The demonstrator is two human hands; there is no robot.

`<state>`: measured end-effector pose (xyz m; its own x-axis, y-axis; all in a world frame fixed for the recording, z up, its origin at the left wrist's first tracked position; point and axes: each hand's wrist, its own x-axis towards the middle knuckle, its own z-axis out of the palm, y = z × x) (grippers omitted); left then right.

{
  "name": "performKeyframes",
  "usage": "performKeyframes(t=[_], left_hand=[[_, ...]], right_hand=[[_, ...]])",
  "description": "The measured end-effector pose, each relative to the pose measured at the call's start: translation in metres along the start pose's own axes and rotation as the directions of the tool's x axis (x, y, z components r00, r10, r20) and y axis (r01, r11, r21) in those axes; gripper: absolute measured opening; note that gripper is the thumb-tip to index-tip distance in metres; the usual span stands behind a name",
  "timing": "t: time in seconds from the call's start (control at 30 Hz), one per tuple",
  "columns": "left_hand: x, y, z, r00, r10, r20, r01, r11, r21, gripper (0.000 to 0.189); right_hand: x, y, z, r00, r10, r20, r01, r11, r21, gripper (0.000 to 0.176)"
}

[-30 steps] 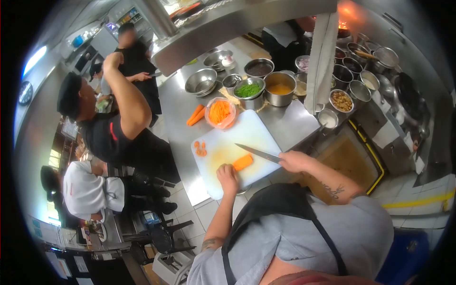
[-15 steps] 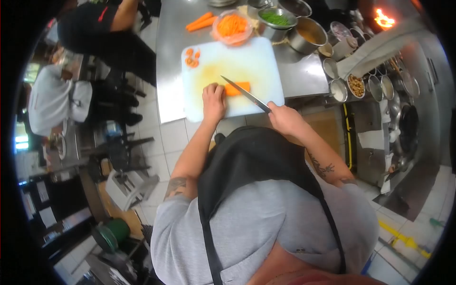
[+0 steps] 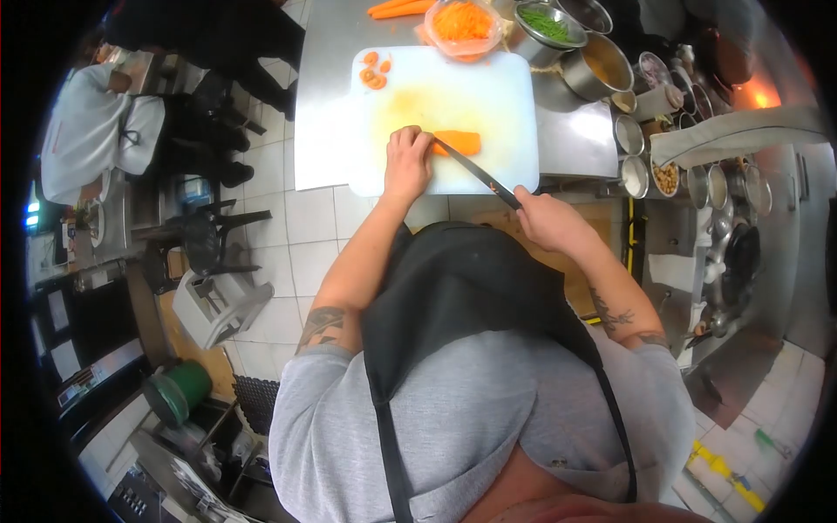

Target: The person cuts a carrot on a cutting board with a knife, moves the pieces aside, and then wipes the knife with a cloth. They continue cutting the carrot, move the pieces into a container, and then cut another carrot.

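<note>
On the white cutting board (image 3: 510, 105) lies a thick piece of peeled carrot (image 3: 462, 142). My left hand (image 3: 408, 161) presses on its left end, fingers curled and held together. In my right hand (image 3: 551, 220) is the handle of a kitchen knife (image 3: 478, 173). The blade slants across the carrot, its tip close to my left fingertips. Several small carrot end pieces (image 3: 373, 77) rest at the board's upper left. Above the board stands a clear tub of shredded carrot (image 3: 462, 22), with whole carrots (image 3: 401, 9) beside it.
Right of the tub are a bowl of chopped greens (image 3: 547, 24) and a metal pot (image 3: 598, 70). Several small containers (image 3: 635, 176) line the stove side, where a flame glows (image 3: 764, 98). A person in white (image 3: 105, 131) and another in dark clothes are at left.
The knife tip has drawn back toward my left fingertips, and the blade now sits lower over the carrot. My left hand still holds the carrot's left end. The camera view has shifted.
</note>
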<state>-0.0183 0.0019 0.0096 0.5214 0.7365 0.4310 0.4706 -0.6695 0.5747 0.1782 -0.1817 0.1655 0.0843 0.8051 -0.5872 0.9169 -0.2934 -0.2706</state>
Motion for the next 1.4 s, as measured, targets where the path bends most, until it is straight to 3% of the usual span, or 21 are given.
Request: performKeyframes(t=[0.17, 0.47, 0.57, 0.7, 0.83, 0.97, 1.07, 1.13, 1.33, 1.4], left_hand=[[0.001, -0.002, 0.000, 1.000, 0.011, -0.011, -0.011, 0.999, -0.036, 0.025], [-0.002, -0.010, 0.001, 0.996, 0.058, 0.074, -0.061, 0.998, 0.029, 0.025], [-0.005, 0.003, -0.008, 0.998, 0.041, 0.055, -0.043, 0.998, 0.037, 0.024], [-0.003, 0.001, -0.015, 0.996, 0.029, 0.089, -0.038, 0.994, 0.102, 0.026], [0.013, -0.029, -0.020, 0.995, 0.081, 0.058, -0.082, 0.996, 0.021, 0.025], [0.024, -0.024, -0.034, 0.988, 0.056, 0.146, -0.079, 0.984, 0.158, 0.026], [0.013, -0.024, -0.023, 0.971, 0.149, 0.189, -0.195, 0.948, 0.253, 0.025], [0.004, -0.025, -0.018, 0.945, 0.228, 0.233, -0.284, 0.928, 0.242, 0.032], [0.008, -0.020, -0.019, 0.940, 0.100, 0.325, -0.236, 0.881, 0.411, 0.046], [0.008, -0.021, -0.016, 0.928, 0.187, 0.324, -0.304, 0.882, 0.362, 0.053]], right_hand=[[0.018, 0.000, 0.002, 0.998, -0.021, 0.051, 0.021, 1.000, -0.007, 0.023], [0.061, 0.037, 0.079, 0.989, -0.095, -0.115, 0.103, 0.992, 0.072, 0.023], [0.052, 0.030, 0.064, 0.998, -0.027, -0.059, 0.032, 0.996, 0.078, 0.024], [0.039, 0.031, 0.061, 0.984, -0.041, -0.176, 0.064, 0.990, 0.125, 0.026], [0.032, 0.029, 0.057, 0.971, -0.015, -0.240, 0.056, 0.985, 0.165, 0.027], [0.028, 0.027, 0.055, 0.957, -0.033, -0.288, 0.090, 0.978, 0.187, 0.027], [0.019, 0.020, 0.047, 0.944, 0.031, -0.329, 0.054, 0.968, 0.246, 0.028], [0.020, 0.023, 0.048, 0.950, 0.053, -0.307, 0.037, 0.960, 0.278, 0.028], [0.012, 0.036, 0.043, 0.933, 0.122, -0.339, 0.012, 0.930, 0.366, 0.031], [0.014, 0.039, 0.042, 0.925, 0.152, -0.349, -0.007, 0.923, 0.384, 0.032]])
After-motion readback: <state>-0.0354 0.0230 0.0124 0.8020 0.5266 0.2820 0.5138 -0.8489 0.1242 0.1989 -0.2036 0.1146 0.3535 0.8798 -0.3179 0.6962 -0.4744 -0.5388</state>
